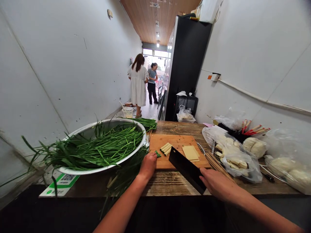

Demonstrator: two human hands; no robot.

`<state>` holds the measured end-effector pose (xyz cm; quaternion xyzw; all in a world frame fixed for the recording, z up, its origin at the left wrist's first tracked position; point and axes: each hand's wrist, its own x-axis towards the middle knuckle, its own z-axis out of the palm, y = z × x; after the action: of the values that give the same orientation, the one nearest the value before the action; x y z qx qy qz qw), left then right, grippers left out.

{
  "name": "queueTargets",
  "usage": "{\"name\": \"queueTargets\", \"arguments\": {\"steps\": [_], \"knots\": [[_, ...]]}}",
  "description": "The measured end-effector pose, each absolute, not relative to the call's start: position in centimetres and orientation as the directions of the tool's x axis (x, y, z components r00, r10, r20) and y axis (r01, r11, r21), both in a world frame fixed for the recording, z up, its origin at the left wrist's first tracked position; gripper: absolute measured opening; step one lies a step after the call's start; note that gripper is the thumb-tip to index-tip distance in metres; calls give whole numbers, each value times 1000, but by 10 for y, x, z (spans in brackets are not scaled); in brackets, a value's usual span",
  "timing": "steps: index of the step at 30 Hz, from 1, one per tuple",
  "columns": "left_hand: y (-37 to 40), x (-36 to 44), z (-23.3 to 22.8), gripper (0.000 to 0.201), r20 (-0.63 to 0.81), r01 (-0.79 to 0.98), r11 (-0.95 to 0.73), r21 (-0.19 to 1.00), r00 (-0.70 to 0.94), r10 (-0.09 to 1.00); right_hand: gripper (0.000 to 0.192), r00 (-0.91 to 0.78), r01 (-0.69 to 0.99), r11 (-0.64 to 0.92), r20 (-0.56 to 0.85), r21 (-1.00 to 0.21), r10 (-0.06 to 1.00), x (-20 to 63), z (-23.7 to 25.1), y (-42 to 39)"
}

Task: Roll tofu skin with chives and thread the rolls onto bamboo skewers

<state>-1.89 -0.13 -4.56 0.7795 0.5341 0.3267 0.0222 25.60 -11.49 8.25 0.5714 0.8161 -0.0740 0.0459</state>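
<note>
- At lower centre of the frame, my left hand [148, 165] is curled on the cutting board [177, 142] edge, pinching cut chives [157, 154].
- My right hand [215, 183] grips a cleaver [186, 168], blade angled over the board.
- Left of the board, a chive-filled basin [102, 124] sits on the bench [165, 184].

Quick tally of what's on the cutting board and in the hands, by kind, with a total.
Cleaver, held in right hand: 1
Flat tofu-skin stack: 1
Pale rolled pieces: 3
Green chive bundle, at left hand: 1
Cutting board itself: 1
Total: 7
</note>
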Motion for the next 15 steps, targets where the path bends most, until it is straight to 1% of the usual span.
{"name": "queueTargets", "arguments": {"steps": [2, 5, 7, 9, 11, 14, 15], "knots": [[-1, -22, -40, 28, 480, 838, -420, 350, 225, 848, 24, -323, 945, 315, -106, -84, 940, 273, 75, -120], [-2, -23, -33, 25, 430, 877, -375, 299, 227, 874, 24, -292, 949, 296, 44, -109, 955, 295, 69, -116], [-3, -22, -30, 23, 416, 878, -370, 304, 228, 881, 24, -236, 964, 248, 124, -97, 964, 305, 72, -105], [-4, -21, -28, 22, 425, 860, -394, 325, 239, 873, 24, -155, 983, 169, 172, -72, 973, 310, 80, -87], [-4, -22, -29, 22, 452, 846, -409, 343, 233, 861, 23, -63, 997, 70, 181, -35, 981, 310, 89, -62], [-3, -24, -31, 26, 488, 844, -409, 346, 211, 847, 24, 49, 999, -49, 122, -4, 991, 306, 98, -17], [-3, -25, -32, 27, 494, 848, -414, 330, 219, 841, 26, 77, 997, -77, 103, -4, 992, 304, 98, -1]]}}
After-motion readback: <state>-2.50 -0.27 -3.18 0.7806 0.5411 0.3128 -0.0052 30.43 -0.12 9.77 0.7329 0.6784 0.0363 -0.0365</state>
